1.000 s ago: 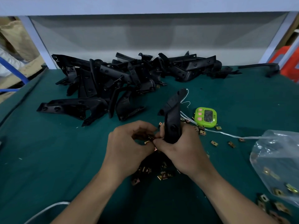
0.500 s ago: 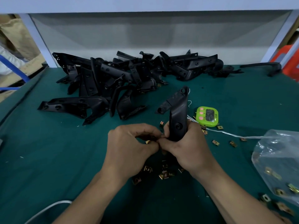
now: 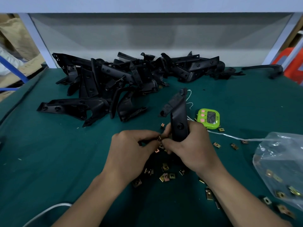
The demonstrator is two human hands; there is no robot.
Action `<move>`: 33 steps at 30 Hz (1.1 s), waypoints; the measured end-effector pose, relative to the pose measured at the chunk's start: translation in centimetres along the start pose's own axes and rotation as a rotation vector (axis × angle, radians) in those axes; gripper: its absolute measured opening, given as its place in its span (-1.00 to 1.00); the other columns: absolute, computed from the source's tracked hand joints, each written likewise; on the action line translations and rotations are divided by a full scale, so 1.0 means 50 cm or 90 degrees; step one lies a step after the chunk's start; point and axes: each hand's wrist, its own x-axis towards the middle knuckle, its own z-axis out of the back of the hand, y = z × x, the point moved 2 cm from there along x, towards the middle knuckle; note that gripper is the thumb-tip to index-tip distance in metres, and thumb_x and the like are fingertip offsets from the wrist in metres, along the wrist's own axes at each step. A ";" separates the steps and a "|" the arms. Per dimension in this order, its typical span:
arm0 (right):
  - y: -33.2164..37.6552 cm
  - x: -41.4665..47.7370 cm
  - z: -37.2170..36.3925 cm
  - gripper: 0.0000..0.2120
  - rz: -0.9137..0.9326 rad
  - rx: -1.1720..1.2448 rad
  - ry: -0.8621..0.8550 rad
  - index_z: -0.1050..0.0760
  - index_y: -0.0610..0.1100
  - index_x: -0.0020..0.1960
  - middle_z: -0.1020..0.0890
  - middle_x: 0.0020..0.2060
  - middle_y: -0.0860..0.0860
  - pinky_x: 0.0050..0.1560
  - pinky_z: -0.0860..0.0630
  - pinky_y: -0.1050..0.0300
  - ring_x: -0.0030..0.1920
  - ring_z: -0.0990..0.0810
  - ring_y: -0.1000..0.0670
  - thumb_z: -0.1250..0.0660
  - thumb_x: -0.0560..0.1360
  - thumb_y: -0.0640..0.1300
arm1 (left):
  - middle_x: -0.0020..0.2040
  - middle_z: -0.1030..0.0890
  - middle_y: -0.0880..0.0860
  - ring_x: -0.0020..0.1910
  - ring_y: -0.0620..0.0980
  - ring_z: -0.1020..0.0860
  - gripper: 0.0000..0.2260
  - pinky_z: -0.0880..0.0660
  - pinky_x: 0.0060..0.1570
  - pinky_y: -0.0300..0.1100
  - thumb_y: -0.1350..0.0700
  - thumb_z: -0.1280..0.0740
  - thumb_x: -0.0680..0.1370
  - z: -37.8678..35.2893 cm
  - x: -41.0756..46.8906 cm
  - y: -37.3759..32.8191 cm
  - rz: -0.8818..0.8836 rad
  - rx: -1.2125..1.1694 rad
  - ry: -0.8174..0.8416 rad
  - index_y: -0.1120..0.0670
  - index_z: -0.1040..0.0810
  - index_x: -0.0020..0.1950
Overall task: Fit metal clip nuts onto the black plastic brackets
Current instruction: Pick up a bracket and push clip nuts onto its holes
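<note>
The right hand grips 1 black bracket upright above the green counter. Its fingers are curled round the lower part, so the bracket's bottom end is hidden behind palm and thumb. The bracket's upper arm bends left and away and ends in a small round hole.

The left hand is curled too, and its thumb and forefinger pinch a copper-coloured clip nut against the bracket's lower left edge, where the 2 thumbs meet. The fingers cover the joint, so I cannot tell whether the nut is seated on the plastic or only touches it.

Loose clip nuts lie scattered on the counter beneath and between the wrists, some partly covered by the forearms. At the right edge a clear plastic bag, cut off by the frame, holds more nuts, blurred through the film.

A green timer lies just beyond the right hand, its display too dark to read. A white cord runs from behind the bracket past the timer to the bag.

At the back of the counter a pile of brackets is too tangled to count. 1 long black part lies apart at the far right, near a red object cut off by the edge.
</note>
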 end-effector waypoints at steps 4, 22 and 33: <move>0.000 0.000 -0.001 -0.78 -0.026 0.023 0.031 -0.68 -0.05 -0.14 -0.71 -0.28 -0.01 -0.35 -0.61 0.10 -0.43 -0.64 -0.04 -0.52 0.35 -0.35 | -0.24 -0.73 -0.17 -0.23 -0.22 -0.70 -0.69 -0.55 -0.21 -0.41 0.23 -0.56 0.43 0.000 0.005 0.018 0.104 -0.115 0.040 -0.22 -0.72 -0.10; -0.011 0.010 0.018 -0.90 -0.180 0.195 0.185 -0.67 -0.13 -0.24 -0.63 -0.38 -0.17 -0.33 -0.53 0.12 -0.43 -0.60 -0.10 -0.53 0.27 -0.27 | -0.26 -0.74 -0.01 -0.28 -0.10 -0.64 -0.84 -0.58 -0.18 -0.12 0.15 -0.58 0.41 0.002 0.009 0.022 0.100 -0.170 0.172 -0.13 -0.76 -0.17; -0.001 0.006 0.024 -0.88 -0.309 0.316 0.212 -0.68 -0.13 -0.30 -0.62 -0.38 -0.19 -0.40 -0.53 0.17 -0.46 -0.57 -0.04 -0.47 0.23 -0.31 | -0.24 -0.74 0.07 -0.28 -0.02 -0.68 -0.91 -0.56 -0.25 -0.24 0.15 -0.54 0.41 0.001 0.009 0.021 0.067 -0.253 0.205 -0.02 -0.77 -0.12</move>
